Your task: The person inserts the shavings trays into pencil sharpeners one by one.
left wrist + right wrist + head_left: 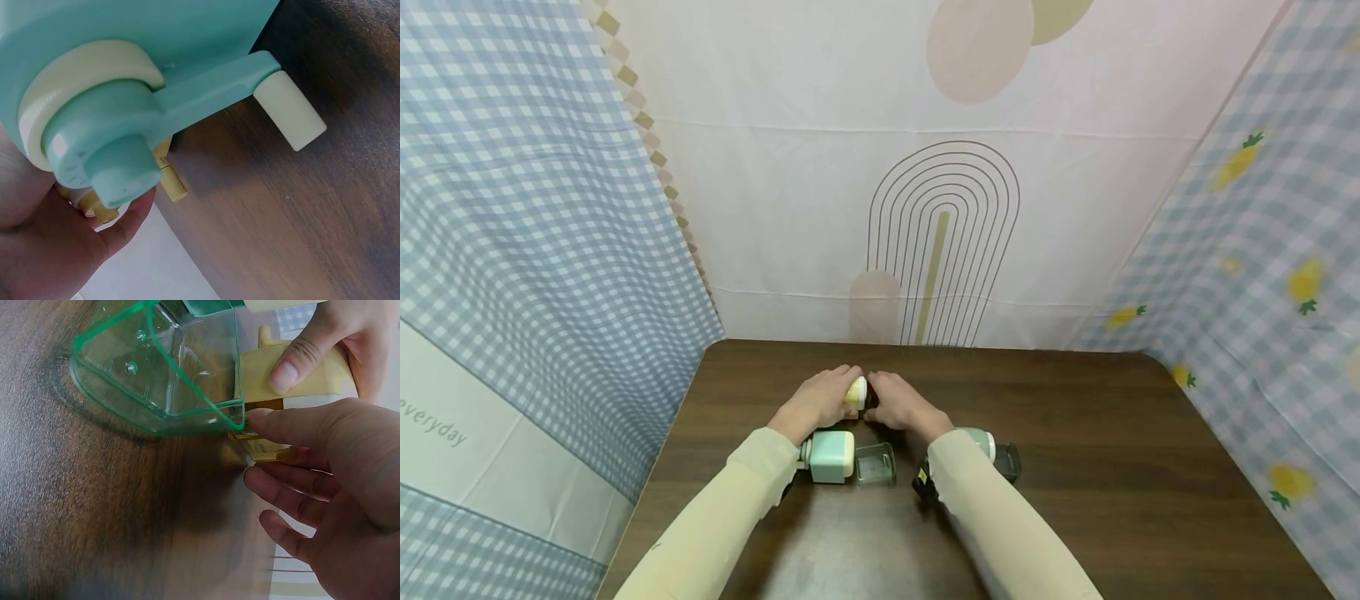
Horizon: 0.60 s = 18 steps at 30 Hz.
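My left hand (822, 400) grips a yellow pencil sharpener (257, 372) with a cream rim, its thumb lying across the body. At the sharpener's underside, my right hand (331, 465) pinches the amber see-through shavings drawer (267, 449) between thumb and fingers. Close below the left wrist sits a mint green crank sharpener (832, 457); its crank arm (219, 87) and cream knob (290, 111) fill much of the left wrist view. Beside it lies a clear green shavings drawer (876, 464). The yellow sharpener's small crank knob (174, 184) shows past the left fingers.
Partly behind the right sleeve lie another grey-green sharpener (982, 442), a dark see-through drawer (1008, 462) and a black piece with a yellow mark (922, 478). All rest on a dark wooden table (1112, 500). Printed cloths (790, 208) hang behind and at both sides.
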Each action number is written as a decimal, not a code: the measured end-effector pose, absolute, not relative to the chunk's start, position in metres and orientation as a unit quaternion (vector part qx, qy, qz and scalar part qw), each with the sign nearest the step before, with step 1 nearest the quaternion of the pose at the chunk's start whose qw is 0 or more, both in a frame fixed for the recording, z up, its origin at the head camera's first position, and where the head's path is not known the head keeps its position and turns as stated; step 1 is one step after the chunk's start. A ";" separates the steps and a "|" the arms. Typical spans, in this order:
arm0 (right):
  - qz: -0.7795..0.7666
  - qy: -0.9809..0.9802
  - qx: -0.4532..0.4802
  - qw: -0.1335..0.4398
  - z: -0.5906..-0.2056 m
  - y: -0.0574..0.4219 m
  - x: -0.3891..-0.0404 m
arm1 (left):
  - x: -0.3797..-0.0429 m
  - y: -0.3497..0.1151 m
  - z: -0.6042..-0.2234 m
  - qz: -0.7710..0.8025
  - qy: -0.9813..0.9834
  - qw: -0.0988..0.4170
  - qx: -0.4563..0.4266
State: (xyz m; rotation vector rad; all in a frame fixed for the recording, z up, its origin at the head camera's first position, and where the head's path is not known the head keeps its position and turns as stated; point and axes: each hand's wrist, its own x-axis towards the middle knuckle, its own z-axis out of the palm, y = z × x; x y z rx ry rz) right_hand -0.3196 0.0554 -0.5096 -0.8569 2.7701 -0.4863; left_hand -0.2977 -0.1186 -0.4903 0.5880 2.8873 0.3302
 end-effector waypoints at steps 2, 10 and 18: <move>-0.166 0.937 -0.290 0.101 -0.510 0.055 -0.320 | -0.298 -0.119 -0.491 0.112 0.970 0.090 0.197; -0.172 0.936 -0.289 0.102 -0.509 0.053 -0.320 | -0.298 -0.119 -0.491 0.110 0.970 0.089 0.199; -0.178 0.934 -0.292 0.104 -0.510 0.052 -0.321 | -0.298 -0.118 -0.490 0.108 0.970 0.082 0.201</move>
